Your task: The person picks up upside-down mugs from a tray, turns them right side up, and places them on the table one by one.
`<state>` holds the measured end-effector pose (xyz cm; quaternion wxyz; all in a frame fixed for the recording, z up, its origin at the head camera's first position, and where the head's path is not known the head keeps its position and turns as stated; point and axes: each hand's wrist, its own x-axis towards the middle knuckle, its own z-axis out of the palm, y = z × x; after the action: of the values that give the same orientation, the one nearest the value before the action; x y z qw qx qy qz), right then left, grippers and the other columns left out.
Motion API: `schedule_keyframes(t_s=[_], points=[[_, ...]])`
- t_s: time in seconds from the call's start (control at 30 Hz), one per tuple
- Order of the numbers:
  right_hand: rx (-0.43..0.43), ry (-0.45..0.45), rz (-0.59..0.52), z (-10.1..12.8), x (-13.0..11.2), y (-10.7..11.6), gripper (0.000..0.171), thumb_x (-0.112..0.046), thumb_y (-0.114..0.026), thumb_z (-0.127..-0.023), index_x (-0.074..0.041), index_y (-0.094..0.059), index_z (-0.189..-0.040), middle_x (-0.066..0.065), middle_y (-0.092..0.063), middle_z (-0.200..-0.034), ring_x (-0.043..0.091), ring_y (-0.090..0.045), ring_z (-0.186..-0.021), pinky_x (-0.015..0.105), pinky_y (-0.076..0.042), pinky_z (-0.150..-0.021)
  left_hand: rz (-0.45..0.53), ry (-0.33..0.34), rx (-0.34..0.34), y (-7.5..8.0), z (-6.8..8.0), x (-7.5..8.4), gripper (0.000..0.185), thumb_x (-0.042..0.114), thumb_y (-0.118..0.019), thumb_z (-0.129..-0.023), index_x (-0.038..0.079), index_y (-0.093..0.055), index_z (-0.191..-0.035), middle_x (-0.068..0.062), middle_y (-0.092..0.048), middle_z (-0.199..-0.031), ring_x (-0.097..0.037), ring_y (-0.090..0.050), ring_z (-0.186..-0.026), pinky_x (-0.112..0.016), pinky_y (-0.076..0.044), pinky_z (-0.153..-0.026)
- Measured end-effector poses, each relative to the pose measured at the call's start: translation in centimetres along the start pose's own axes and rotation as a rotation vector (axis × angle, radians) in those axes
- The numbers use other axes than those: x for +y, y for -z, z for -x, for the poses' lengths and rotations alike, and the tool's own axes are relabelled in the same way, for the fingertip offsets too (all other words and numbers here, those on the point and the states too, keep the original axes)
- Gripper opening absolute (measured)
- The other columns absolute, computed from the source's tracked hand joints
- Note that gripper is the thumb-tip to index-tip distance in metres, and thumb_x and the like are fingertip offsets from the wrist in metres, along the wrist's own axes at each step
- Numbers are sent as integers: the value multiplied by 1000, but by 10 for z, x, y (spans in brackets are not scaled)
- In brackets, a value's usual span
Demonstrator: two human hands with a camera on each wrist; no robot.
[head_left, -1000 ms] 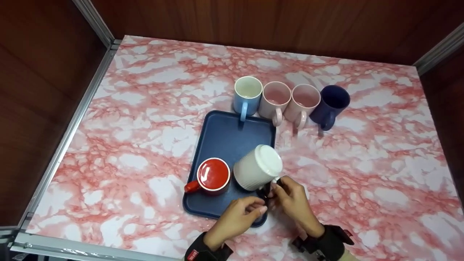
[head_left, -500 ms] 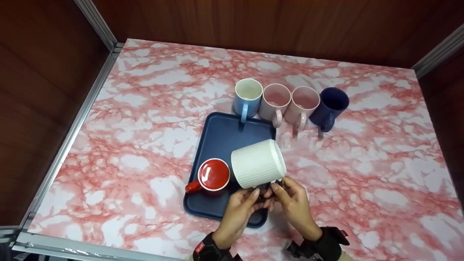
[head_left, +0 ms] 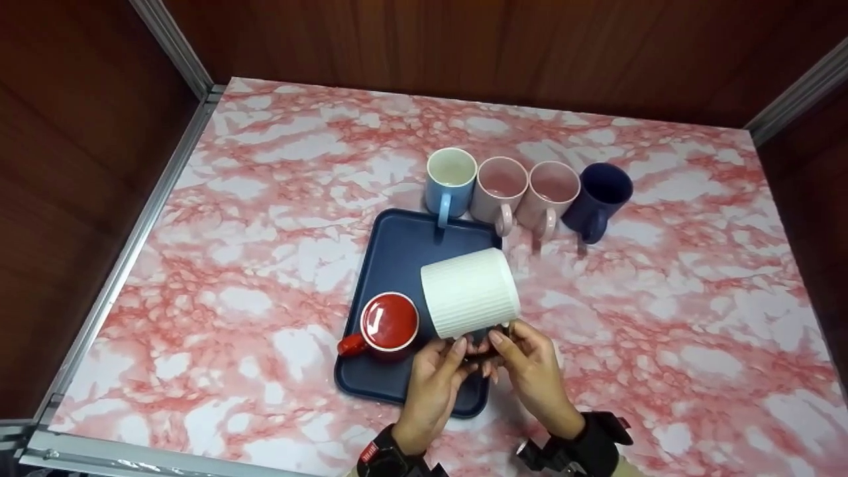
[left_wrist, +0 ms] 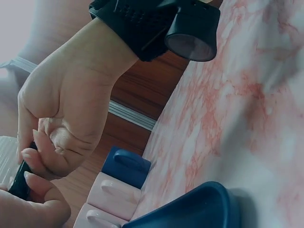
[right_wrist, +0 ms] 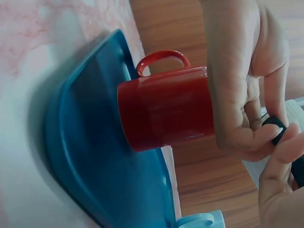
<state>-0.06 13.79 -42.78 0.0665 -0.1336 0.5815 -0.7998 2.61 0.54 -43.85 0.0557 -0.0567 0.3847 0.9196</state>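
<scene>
Pink mugs (head_left: 500, 190): two; white mug (head_left: 470, 292): one, both hands (head_left: 490, 358) gripping.

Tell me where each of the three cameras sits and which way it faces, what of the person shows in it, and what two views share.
Head: above, looking down at the white ribbed mug held over the blue tray; both hands, left hand and right hand, show.
Left wrist: low beside the left hand, looking across at the right hand and its wrist camera.
Right wrist: low by the tray, facing the red mug; the left hand's fingers show.
Shared: both wrist views show both hands pinching the mug's dark handle.
</scene>
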Motion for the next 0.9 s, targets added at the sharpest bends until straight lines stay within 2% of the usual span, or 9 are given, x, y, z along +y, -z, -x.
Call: schedule_keyframes(t_s=[0.07,0.13,0.27,0.47,0.6,0.73,0.9], points=[[14,7,41,1,1,1,17,4,-45,-93,21,-48,-91,13,-59,-79,16,-55,-55,28,-44,-44,-4,28,34,-3,2,3,7,0,-46,-93,1,-54,-94,-6,-56,-87,-15,-54,-82,-27,-46,-73],[21,23,75,2,2,2,15,6,-45,-92,20,-49,-90,12,-59,-78,15,-54,-55,27,-44,-44,-32,23,29,-5,3,5,7,-1,-47,-93,3,-53,-93,-6,-55,-86,-14,-53,-81,-27,-46,-73],[3,61,97,4,4,5,12,8,-44,-92,18,-51,-92,11,-59,-77,15,-54,-56,27,-44,-44,-122,-56,-57,-4,5,5,2,3,-51,-92,2,-52,-93,-6,-55,-86,-13,-53,-80,-25,-46,-73],[-20,75,71,5,4,7,19,8,-42,-92,2,-60,-92,7,-58,-73,14,-54,-56,29,-45,-45,-201,-197,-218,-4,3,2,27,4,-50,-92,-22,-42,-90,-4,-54,-81,-12,-53,-74,-23,-47,-70],[-2,49,88,6,4,7,21,7,-42,-92,-2,-60,-87,5,-57,-68,15,-53,-55,30,-44,-45,-280,-280,-275,-5,2,0,27,3,-50,-92,-23,-43,-88,-18,-52,-72,-12,-54,-71,-24,-48,-68],[35,18,140,5,5,6,20,6,-45,-92,-2,-60,-81,3,-56,-65,13,-53,-55,28,-45,-48,-342,-320,-296,-7,2,0,26,5,-51,-92,-20,-47,-88,-34,-46,-71,-12,-55,-70,-26,-48,-66],[20,1,192,5,5,7,17,6,-45,-91,8,-57,-79,1,-56,-63,12,-54,-55,26,-47,-51,-360,-323,-302,-9,1,3,22,3,-49,-92,-18,-48,-84,-32,-45,-69,-10,-53,-68,-25,-47,-64]])
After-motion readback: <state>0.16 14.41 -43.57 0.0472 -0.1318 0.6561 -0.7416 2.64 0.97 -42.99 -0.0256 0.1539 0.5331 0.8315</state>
